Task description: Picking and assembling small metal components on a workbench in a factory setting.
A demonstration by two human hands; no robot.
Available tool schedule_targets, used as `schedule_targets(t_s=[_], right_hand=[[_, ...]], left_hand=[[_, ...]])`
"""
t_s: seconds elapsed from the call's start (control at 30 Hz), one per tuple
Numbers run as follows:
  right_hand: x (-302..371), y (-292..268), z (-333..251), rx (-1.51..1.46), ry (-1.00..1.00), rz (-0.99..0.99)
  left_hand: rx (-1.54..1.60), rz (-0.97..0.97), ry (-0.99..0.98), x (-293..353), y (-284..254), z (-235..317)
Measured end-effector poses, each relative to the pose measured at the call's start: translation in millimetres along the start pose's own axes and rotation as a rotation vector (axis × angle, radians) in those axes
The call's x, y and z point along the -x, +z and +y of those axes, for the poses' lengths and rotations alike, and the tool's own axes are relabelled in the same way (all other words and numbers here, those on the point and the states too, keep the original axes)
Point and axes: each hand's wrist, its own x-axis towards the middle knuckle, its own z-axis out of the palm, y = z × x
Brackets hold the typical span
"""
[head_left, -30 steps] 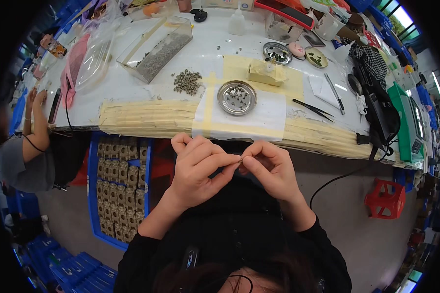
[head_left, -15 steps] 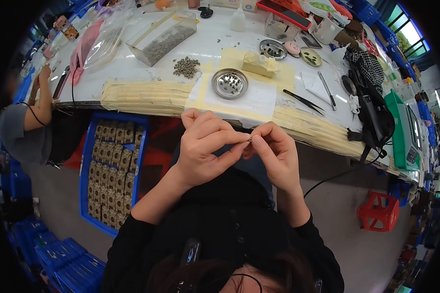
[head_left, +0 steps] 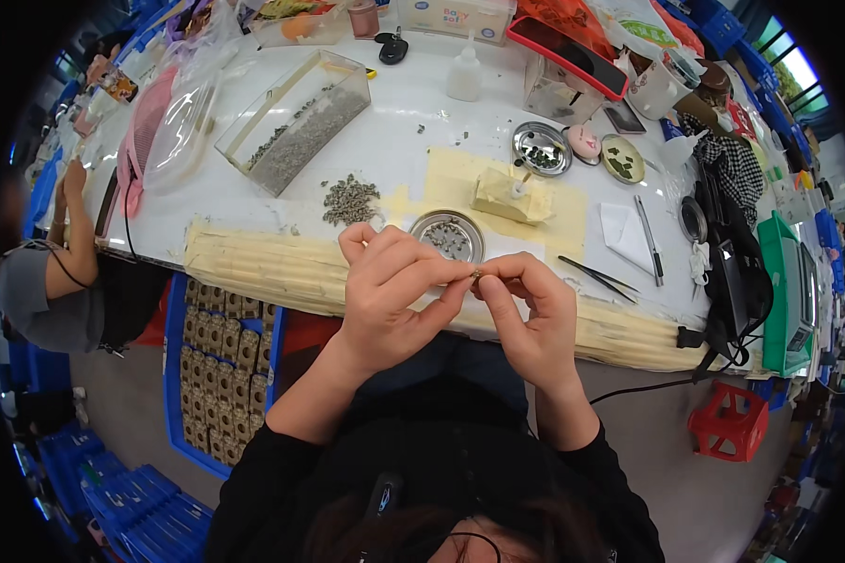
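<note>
Over the table's front edge, my left hand [head_left: 392,291] and my right hand [head_left: 533,319] meet fingertip to fingertip. Both are closed in a pinch around a tiny brownish-gold piece [head_left: 477,275], too small to identify. Just beyond it stands a round metal dish [head_left: 480,246] with small grey pieces inside, its near rim partly covered by my fingers. A loose pile of small grey-brown pieces [head_left: 350,200] lies on the table to the left of the dish. Behind the dish, a tape-wrapped block [head_left: 513,197] sits on yellow paper. Black tweezers [head_left: 598,279] rest to the right of my right hand.
A clear box of grey granules [head_left: 296,127] stands at the back left. Further right are a white squeeze bottle [head_left: 463,75], a metal dish of dark green pieces [head_left: 541,150] and a pen [head_left: 649,241]. A blue crate [head_left: 175,375] is below the table; a person's arm [head_left: 75,230] shows at far left.
The view has shifted, so the table sits lower in the picture and the dish is closer to my hands. Both hands keep their pinch on the tiny piece.
</note>
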Motion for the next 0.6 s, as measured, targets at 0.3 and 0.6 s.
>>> schedule_targets(t_s=[0.3,0.6], right_hand=[[-27.2,5.0,11.4,0.338,-0.183,0.060],[-29.7,-3.7,13.9,-0.319,0.343,-0.072]], left_hand=[[-0.028,-0.037,-0.025,-7.1,9.4,-31.3],[0.113,-0.097,-0.086,-13.1,11.2,-37.8]])
